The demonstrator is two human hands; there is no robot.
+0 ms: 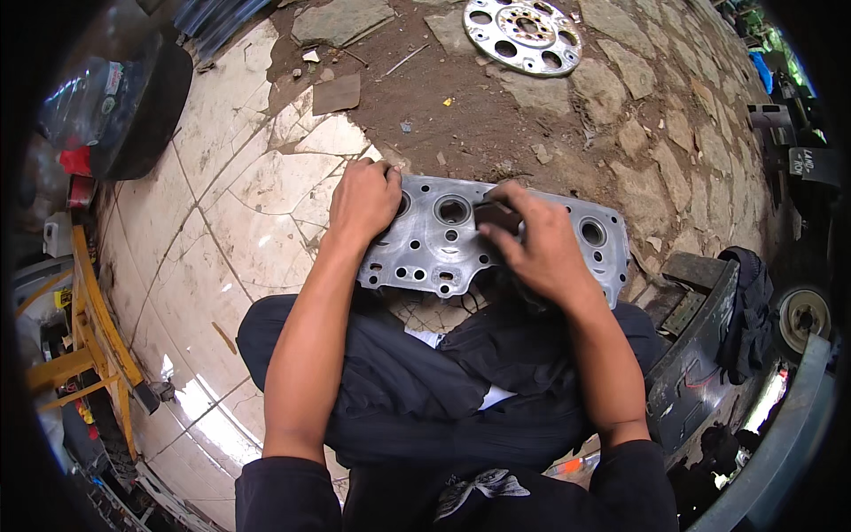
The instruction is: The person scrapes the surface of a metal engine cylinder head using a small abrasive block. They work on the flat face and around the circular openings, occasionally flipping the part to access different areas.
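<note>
Across my lap and the cracked tile floor [239,230] lies the cylinder head [434,244] — heavy, rigid metal — my left hand [363,199] flattened on its end, right hand [536,248] fingers pinching a dark block [496,215].

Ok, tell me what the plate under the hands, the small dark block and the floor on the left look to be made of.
Plate: bare metal, likely cast aluminium; dull silver-grey with machined round holes. Dark block in the right hand: unclear, perhaps an abrasive stone or rubber pad; matte black. Floor: glazed ceramic tile, seemingly; pale, glossy, cracked along lines. The left hand rests on the plate's end.
</note>
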